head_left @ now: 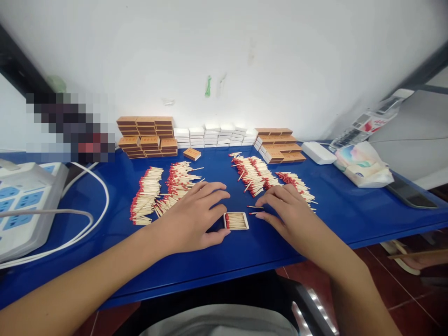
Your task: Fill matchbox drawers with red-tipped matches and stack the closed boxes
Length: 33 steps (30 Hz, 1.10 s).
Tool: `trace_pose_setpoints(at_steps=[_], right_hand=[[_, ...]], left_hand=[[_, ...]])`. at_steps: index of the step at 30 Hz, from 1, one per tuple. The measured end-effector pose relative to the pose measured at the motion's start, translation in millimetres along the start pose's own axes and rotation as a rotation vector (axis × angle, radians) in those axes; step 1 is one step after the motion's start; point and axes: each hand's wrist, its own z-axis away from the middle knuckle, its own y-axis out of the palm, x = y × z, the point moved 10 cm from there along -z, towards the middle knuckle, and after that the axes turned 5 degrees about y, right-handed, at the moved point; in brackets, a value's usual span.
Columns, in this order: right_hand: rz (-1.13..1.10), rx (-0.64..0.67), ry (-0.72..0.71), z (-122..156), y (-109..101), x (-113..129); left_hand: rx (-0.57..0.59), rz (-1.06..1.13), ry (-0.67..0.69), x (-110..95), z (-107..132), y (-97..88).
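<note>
A small white matchbox tray (pixel 236 220) full of red-tipped matches lies on the blue table (pixel 350 210) between my hands. My left hand (pixel 196 214) rests flat just left of it, fingers spread, thumb by the tray's lower edge. My right hand (pixel 289 210) lies flat to the tray's right, fingers stretched toward two loose matches (pixel 255 209). Neither hand holds anything. Rows of loose matches lie behind the left hand (pixel 147 200) and behind the right hand (pixel 255 175).
Stacks of brown matchbox sleeves (pixel 147 135), white inner trays (pixel 213 135) and more brown sleeves (pixel 280 145) line the wall. One brown box (pixel 192 154) lies alone. A power strip with cables (pixel 24 200) sits left; tissue pack (pixel 364 168), white box (pixel 318 152) and phone (pixel 409 196) sit right.
</note>
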Motion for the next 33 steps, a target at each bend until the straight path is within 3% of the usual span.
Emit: trace_pose_setpoints(at_steps=[7,13,18,25,33], right_hand=[[-0.011,0.018,0.006,-4,4,-1],[-0.028,-0.024,-0.05,-4,-15,42],[0.053,-0.003,-0.121,-3,-4,71],[0.07,0.027,-0.077,-5,6,66],[0.003,0.032,-0.037,-5,3,53]], left_hand=[[-0.006,-0.007,0.007,-1,1,-0.4],[0.0,-0.008,0.008,-1,1,0.6],[-0.003,-0.011,0.009,-1,0,-0.7],[-0.003,-0.014,0.012,-2,0,-1.3],[-0.014,-0.012,0.015,-3,0,-2.8]])
